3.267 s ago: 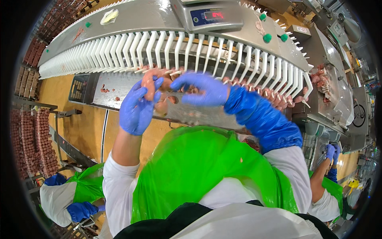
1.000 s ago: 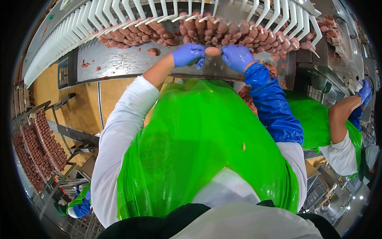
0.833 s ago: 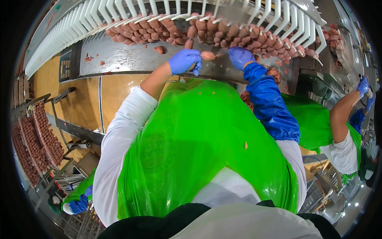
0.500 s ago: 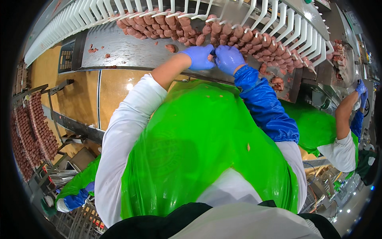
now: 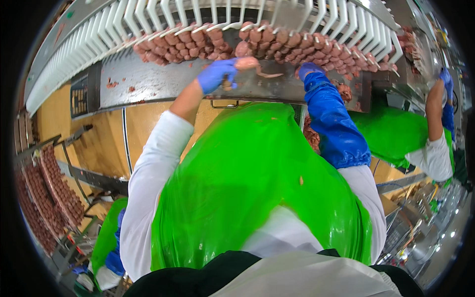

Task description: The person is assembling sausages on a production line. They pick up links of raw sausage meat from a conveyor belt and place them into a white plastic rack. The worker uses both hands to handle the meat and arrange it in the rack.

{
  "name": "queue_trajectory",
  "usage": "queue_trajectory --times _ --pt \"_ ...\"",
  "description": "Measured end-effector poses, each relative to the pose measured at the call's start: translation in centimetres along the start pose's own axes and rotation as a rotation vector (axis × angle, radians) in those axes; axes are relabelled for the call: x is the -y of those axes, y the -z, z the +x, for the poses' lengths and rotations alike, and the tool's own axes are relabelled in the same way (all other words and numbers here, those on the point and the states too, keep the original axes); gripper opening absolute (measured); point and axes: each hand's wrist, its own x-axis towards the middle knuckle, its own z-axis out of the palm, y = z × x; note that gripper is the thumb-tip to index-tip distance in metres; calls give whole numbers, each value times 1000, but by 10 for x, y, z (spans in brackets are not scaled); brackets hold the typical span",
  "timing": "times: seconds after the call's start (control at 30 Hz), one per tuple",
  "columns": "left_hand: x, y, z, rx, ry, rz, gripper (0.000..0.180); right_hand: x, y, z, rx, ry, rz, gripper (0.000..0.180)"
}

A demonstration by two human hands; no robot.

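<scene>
Hands parted, left hand [image 5: 216, 75] alone holding sausage [image 5: 246, 63]

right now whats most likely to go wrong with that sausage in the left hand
The left hand pinches one sausage at its end, with a loose casing tail trailing; it could slip from the wet glove onto the steel tray. The tail might snag on the white hooks overhead. The right hand is mostly hidden among the hanging sausages, so it may knock links loose.

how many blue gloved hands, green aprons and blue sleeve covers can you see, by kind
blue gloved hands: 4 (left hand, right hand, co-worker's glove, another's glove)
green aprons: 3 ()
blue sleeve covers: 1
total: 8
</scene>
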Motion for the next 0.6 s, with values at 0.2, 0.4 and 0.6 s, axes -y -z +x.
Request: queue_trajectory --times 0.2,0.4,0.6 --pt "-12 3 -13 17 -255 -357 33 66 -19 -23 -540 799 633 38" --pt "-32 4 -15 17 -75 272 32 114 -11 15 -164 852 1205 39" --pt "-17 27 20 135 94 1298 29 106 24 -40 467 647 985 42"
